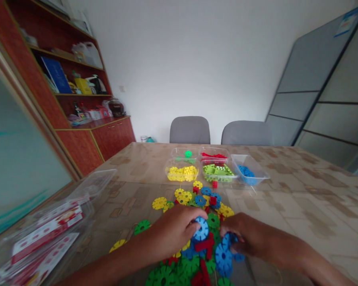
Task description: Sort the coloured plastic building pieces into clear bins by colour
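Note:
My left hand (191,223) pinches a blue notched plastic disc (201,229) between thumb and fingers, just above a mixed pile. Curled down at the pile's right side, my right hand (237,230) grips a blue disc (229,239). Another blue notched disc (223,258) stands right below those fingers. Beneath and between the hands lie green discs (189,266) and red blocks (207,244). Yellow discs (183,196), more blue discs and small red pieces spread out beyond my hands.
Clear plastic boxes hold sorted pieces: yellow discs (181,173), light green pieces (217,171), red pieces (214,156), blue pieces (247,172) and a green disc (188,153). Plastic packaging with printed cards (47,232) lies at left. Two grey chairs (190,129) stand behind the table.

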{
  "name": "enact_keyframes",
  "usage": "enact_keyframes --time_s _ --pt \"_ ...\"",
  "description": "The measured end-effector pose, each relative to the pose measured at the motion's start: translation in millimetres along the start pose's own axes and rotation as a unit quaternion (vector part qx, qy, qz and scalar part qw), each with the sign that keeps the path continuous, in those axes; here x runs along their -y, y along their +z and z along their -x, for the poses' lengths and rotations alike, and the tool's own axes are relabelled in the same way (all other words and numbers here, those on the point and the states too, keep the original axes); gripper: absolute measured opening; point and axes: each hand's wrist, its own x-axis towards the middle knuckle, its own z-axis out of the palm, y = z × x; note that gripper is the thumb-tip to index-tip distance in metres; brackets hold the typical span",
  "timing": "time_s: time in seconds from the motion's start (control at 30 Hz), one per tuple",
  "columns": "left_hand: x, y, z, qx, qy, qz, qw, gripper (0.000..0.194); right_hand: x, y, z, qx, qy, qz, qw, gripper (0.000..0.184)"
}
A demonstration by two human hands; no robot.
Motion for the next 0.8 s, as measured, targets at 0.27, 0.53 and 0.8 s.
enact_keyframes --time_s 0.27,0.53,0.8 --pt "-1 8.7 -8 0.042 0.054 -0.102 0.992 0.032 5 9 2 -0.007 -0.031 0.013 0.999 0.059" --pt "-2 15.9 -8 0.038 0.044 -0.103 0.993 0.036 19 24 -5 0.002 0.049 0.083 0.995 0.077" --pt "1 1.0 -5 0.071 0.043 -0.110 0.990 0.029 6 13 -3 -0.037 -0.035 0.019 0.999 0.044"
